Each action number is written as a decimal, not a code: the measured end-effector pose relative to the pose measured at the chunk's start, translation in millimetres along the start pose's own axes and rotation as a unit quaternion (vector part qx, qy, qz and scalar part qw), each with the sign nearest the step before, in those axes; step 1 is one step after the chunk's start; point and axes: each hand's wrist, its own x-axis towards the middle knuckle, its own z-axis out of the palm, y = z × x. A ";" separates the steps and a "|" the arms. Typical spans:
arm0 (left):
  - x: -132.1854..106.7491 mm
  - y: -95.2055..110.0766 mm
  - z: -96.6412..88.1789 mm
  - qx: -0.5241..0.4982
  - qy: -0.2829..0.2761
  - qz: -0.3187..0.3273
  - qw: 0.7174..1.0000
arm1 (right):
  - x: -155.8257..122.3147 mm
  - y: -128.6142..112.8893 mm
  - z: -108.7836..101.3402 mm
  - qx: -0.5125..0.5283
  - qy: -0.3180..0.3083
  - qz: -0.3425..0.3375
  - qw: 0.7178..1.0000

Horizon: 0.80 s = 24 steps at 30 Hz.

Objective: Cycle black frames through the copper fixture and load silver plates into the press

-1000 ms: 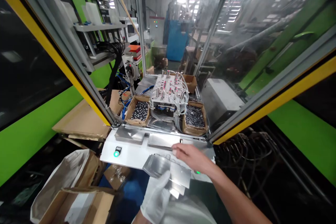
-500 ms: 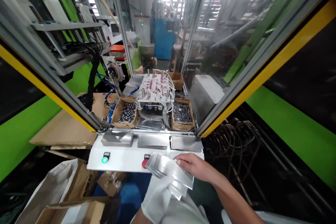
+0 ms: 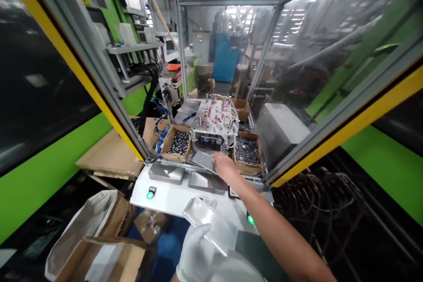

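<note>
My left hand [image 3: 198, 253], in a white glove, grips a fanned stack of shiny metal plates [image 3: 211, 224] low in front of the white console [image 3: 168, 198]. My bare right hand [image 3: 224, 166] reaches forward over the console and pinches the near edge of a metal plate [image 3: 203, 158] lying under the pneumatic fixture [image 3: 214, 119]. Two more stacks of plates [image 3: 167, 172] [image 3: 205, 181] rest along the console's far edge.
Cardboard trays of small dark parts [image 3: 180, 143] [image 3: 246, 150] flank the fixture. A green lit button [image 3: 150, 194] and another green button [image 3: 251, 219] sit on the console. Yellow-edged guard frames [image 3: 95, 79] stand either side. Open cartons [image 3: 99, 246] lie at lower left.
My right hand left the stack held by my left hand and moved forward to the plate under the fixture. The camera tilted up a little.
</note>
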 end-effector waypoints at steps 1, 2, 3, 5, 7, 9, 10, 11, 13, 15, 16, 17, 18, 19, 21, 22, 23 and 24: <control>-3.3 2.4 1.2 -0.013 0.002 0.003 1.000 | 14.8 -3.0 5.2 -0.009 -0.008 0.002 1.000; -6.3 4.5 2.2 -0.025 0.003 0.008 1.000 | 27.0 -4.8 10.5 -0.018 -0.017 0.004 1.000; -8.7 6.1 2.7 -0.036 0.005 0.012 0.999 | 36.5 -5.6 15.6 -0.026 -0.024 0.003 0.999; -11.4 7.7 1.7 -0.052 0.005 0.019 0.998 | 47.7 -5.3 23.9 -0.036 -0.033 -0.003 0.999; -11.6 7.6 -1.6 -0.074 -0.008 0.027 0.997 | 50.2 -4.9 28.1 -0.040 -0.029 -0.010 0.999; -10.8 7.2 -4.4 -0.097 -0.023 0.030 0.995 | 44.5 -6.5 27.1 -0.034 -0.016 -0.019 0.999; -10.4 7.4 -4.6 -0.108 -0.029 0.027 0.993 | 38.2 -7.9 24.5 -0.028 -0.007 -0.024 0.999; -10.0 7.9 -3.7 -0.113 -0.033 0.023 0.993 | 29.4 -9.3 20.7 -0.020 0.002 -0.030 0.999; -8.4 9.8 1.1 -0.114 -0.038 0.014 0.993 | 3.5 -10.8 10.3 -0.004 0.017 -0.043 0.999; -4.8 11.8 7.8 -0.100 -0.032 0.007 0.994 | -32.3 -8.2 -1.2 0.034 0.003 -0.062 0.997; -2.2 12.4 11.0 -0.078 -0.024 0.008 0.997 | -52.4 -4.9 -6.2 0.065 -0.021 -0.072 0.995; 0.8 12.5 13.7 -0.051 -0.014 0.010 0.999 | -72.7 -0.6 -10.1 0.117 -0.061 -0.077 0.988; 4.0 12.1 15.7 -0.024 -0.005 0.015 1.000 | -92.3 4.6 -12.6 0.157 -0.103 -0.068 0.980; 6.9 11.0 16.9 0.002 0.001 0.022 1.000 | -110.3 10.0 -13.5 0.180 -0.134 -0.053 0.973; 11.5 7.7 17.8 0.034 -0.001 0.030 0.999 | -139.8 20.0 -10.1 0.198 -0.143 -0.008 0.970; 13.1 5.7 17.7 0.041 -0.003 0.028 0.999 | -151.3 23.8 -6.1 0.196 -0.123 0.010 0.973; 14.4 3.8 17.5 0.051 -0.006 0.027 0.998 | -160.9 26.2 -1.0 0.193 -0.091 0.020 0.977; 15.5 2.1 17.3 0.062 -0.009 0.026 0.998 | -169.3 27.3 5.0 0.189 -0.057 0.021 0.980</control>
